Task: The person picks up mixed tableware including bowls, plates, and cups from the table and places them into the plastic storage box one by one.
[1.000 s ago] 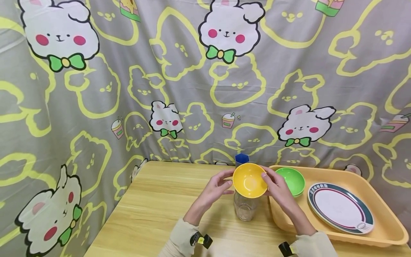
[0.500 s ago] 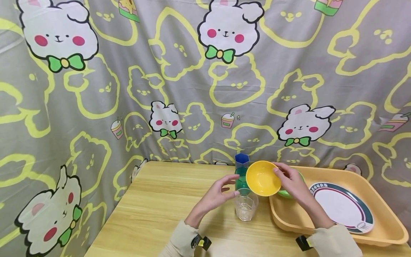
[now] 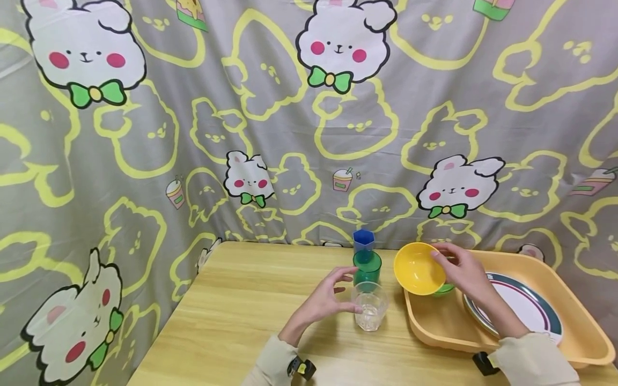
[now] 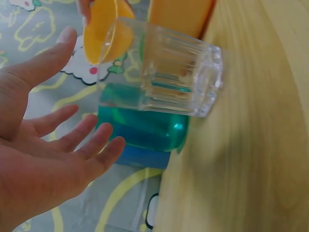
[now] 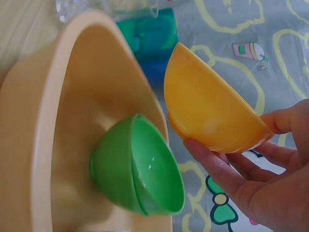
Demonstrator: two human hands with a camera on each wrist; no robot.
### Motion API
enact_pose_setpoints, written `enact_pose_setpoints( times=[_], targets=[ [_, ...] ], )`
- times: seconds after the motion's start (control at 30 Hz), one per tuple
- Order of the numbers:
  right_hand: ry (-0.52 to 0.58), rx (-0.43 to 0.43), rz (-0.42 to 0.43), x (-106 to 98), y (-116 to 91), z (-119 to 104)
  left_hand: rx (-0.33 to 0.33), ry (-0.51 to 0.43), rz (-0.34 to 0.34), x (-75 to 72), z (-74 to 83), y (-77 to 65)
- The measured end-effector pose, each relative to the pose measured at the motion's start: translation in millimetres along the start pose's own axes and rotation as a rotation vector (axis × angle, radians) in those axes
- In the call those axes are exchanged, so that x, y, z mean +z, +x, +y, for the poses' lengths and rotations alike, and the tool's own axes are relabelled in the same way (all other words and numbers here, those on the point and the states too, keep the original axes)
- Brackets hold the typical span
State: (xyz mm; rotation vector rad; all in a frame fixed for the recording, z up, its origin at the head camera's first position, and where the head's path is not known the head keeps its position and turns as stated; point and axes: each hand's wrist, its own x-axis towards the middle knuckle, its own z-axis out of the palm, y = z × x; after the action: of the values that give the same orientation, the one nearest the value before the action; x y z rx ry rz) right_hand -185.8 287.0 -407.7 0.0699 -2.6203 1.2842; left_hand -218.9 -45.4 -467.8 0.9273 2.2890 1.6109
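Wood-grained counter (image 3: 232,311) here, right hand (image 3: 467,274) pinching a round yellow plastic bowl (image 3: 419,269), left hand (image 3: 324,299) ungripped beside the clear faceted tumbler (image 3: 370,313)!

Here's the lettering, over on the right — a scrap of pale characters (image 3: 489,276) on the dark green band at the far edge of the plate (image 3: 523,305), which lies in the orange tray (image 3: 454,329). The right forearm (image 3: 497,311) crosses over that plate, and what shows is too small to make out as any word. Up to the curtain (image 3: 299,134) now: a printed drink cup (image 3: 342,180) at the middle wears a green label, with a tiny mark beside it — too fine to read. Another printed cup at the left (image 3: 175,193) carries a green label too, equally illegible. So, no word, brand or number can be read.
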Motion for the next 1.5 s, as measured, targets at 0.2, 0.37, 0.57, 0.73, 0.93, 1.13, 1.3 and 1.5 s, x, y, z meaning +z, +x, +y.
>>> enact_pose_setpoints(
  times=[0.2, 0.37, 0.57, 0.73, 0.93, 1.13, 1.3, 1.5],
  targets=[
    [-0.078, 0.000, 0.005, -8.1, 5.1, 10.8, -0.016, -0.042, -0.054, 4.1, -4.4, -0.8],
    [-0.104, 0.018, -0.007, -9.7, 10.5, 15.6, -0.017, -0.047, -0.067, 7.6, -8.9, -1.9],
    [-0.162, 0.006, 0.004, -12.6, 17.2, 23.9, -0.020, -0.060, -0.058, 11.7, -11.2, -1.3],
    [-0.212, -0.015, 0.037, -14.1, 18.8, 35.1, -0.057, -0.075, -0.059, 17.7, -14.2, -0.1],
    [-0.221, -0.038, 0.051, -13.4, 19.4, 41.4, -0.063, -0.065, -0.035, 23.7, -17.6, -0.2],
    [-0.235, -0.035, 0.053, -12.5, 22.2, 46.4, -0.068, -0.076, -0.027, 28.3, -18.5, 0.4],
    [-0.240, -0.029, 0.059, -12.5, 24.1, 50.7, -0.074, -0.075, -0.014, 30.9, -18.9, 1.3],
    [-0.238, -0.019, 0.057, -13.8, 24.8, 52.0, -0.074, -0.097, -0.003, 32.6, -21.5, 1.2]
  ],
)
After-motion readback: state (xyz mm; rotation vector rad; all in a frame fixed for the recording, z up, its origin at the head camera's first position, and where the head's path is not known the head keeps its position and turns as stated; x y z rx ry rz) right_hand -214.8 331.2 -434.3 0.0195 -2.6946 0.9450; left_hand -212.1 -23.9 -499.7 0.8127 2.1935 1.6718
